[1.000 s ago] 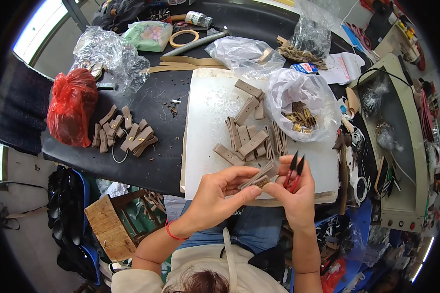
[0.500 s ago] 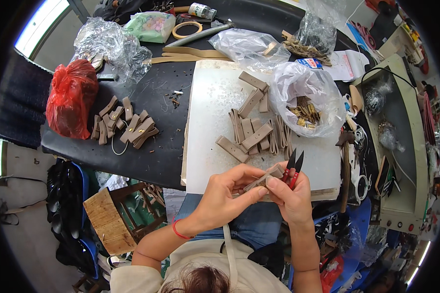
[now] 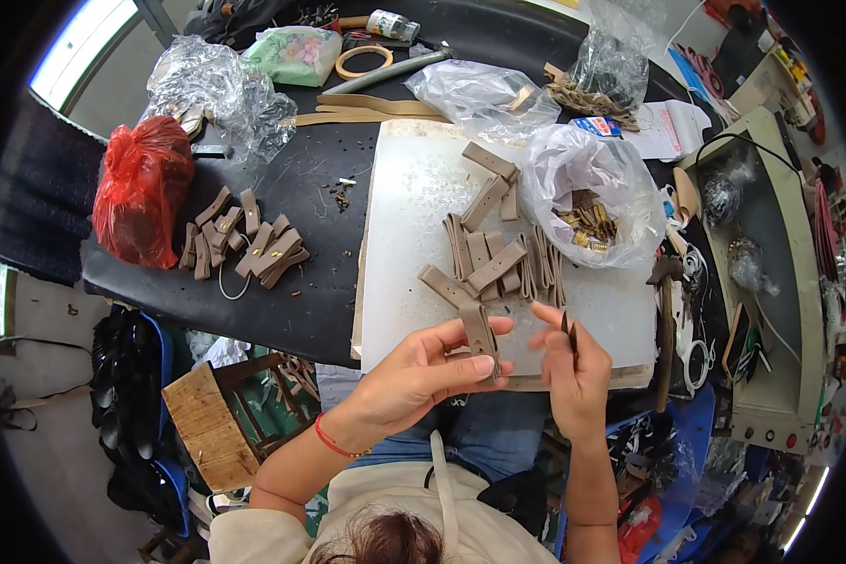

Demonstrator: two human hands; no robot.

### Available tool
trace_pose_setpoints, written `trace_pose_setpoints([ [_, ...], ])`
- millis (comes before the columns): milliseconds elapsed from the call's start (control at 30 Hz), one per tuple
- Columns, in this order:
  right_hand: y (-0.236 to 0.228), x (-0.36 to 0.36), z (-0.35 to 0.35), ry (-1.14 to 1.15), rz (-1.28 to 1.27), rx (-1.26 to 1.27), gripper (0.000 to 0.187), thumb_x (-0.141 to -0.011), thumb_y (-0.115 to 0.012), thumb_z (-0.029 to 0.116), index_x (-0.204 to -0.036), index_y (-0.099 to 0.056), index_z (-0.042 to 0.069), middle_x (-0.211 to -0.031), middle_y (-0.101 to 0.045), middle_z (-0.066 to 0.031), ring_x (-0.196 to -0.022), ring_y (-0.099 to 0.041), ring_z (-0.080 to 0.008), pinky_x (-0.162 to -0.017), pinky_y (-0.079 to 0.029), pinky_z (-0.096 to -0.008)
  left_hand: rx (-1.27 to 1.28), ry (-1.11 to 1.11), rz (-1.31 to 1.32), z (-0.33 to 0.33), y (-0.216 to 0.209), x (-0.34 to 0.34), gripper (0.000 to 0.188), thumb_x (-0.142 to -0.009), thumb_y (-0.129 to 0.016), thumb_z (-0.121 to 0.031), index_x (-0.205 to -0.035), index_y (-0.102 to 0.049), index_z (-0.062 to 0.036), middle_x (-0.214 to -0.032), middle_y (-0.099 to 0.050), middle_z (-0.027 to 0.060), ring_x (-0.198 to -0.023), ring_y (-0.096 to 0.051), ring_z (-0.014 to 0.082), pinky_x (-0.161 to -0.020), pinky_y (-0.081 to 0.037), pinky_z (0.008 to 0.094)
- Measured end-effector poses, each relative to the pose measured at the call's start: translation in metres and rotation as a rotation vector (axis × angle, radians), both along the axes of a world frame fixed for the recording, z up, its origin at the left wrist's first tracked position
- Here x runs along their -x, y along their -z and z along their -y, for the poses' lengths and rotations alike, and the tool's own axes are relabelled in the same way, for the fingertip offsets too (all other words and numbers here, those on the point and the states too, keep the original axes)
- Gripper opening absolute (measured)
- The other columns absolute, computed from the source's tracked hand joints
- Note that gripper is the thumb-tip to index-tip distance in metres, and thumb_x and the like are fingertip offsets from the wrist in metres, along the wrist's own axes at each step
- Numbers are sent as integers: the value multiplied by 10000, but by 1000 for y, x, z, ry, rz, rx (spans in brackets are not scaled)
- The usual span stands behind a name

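Observation:
My left hand is closed on a folded taupe strap, pinched between thumb and fingers near the front edge of the white board. To its right, my right hand is apart from the strap and holds a small pair of thread snips. Their dark blades show beside the fingers, while the handle is hidden in the palm. Just beyond both hands lies a loose pile of similar folded straps with punched holes.
A white plastic bag with gold-coloured metal fittings stands right of the pile. More folded straps lie on the black tabletop beside a red bag. A hammer rests at the right.
My right hand has come away from the strap, and the snips' blades have turned. The strap has swung more upright in my left hand.

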State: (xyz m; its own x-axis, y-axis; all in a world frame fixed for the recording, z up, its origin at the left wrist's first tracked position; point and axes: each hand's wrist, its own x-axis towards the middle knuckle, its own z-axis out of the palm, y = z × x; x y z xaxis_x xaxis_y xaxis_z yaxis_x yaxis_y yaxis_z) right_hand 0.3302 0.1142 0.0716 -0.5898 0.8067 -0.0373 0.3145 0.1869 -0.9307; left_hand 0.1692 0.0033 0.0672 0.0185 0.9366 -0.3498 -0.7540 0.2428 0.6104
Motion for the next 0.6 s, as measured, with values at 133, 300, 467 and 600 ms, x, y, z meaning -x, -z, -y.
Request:
trace_pose_setpoints([
  [133,-4,1,14,-78,42,-531,280,-835,-654,134,-1077,-569,23,-770,-581,-107,-601,-559,-237,-541,-436,-321,-5,-101,20,-2,-5,-4,469,-923,-553,-122,-1344,-390,7,-1182,-561,84,-1043,-577,150,-927,-479,294],
  [300,-9,2,10,-222,110,-866,295,-773,-703,160,-1030,-605,53,-777,-600,-64,-604,-564,-222,-533,-437,-337,-26,-60,-68,1,-4,-1,446,-938,-538,-140,-1332,-406,22,-1169,-575,83,-1066,-560,137,-926,-480,296],
  [467,-12,2,6,-275,120,-878,238,-767,-710,168,-961,-640,50,-729,-601,-42,-562,-553,-206,-491,-416,-318,-51,-57,-221,3,-3,0,389,-941,-530,-116,-1287,-448,43,-1161,-582,107,-1040,-573,132,-890,-495,284],
  [600,-24,6,3,-299,208,-221,147,-840,-648,151,-903,-622,21,-603,-578,-50,-475,-518,-153,-442,-373,-274,-95,-164,-525,8,9,-18,332,-934,-523,-65,-1232,-481,74,-1097,-610,134,-990,-607,165,-863,-506,292],
])
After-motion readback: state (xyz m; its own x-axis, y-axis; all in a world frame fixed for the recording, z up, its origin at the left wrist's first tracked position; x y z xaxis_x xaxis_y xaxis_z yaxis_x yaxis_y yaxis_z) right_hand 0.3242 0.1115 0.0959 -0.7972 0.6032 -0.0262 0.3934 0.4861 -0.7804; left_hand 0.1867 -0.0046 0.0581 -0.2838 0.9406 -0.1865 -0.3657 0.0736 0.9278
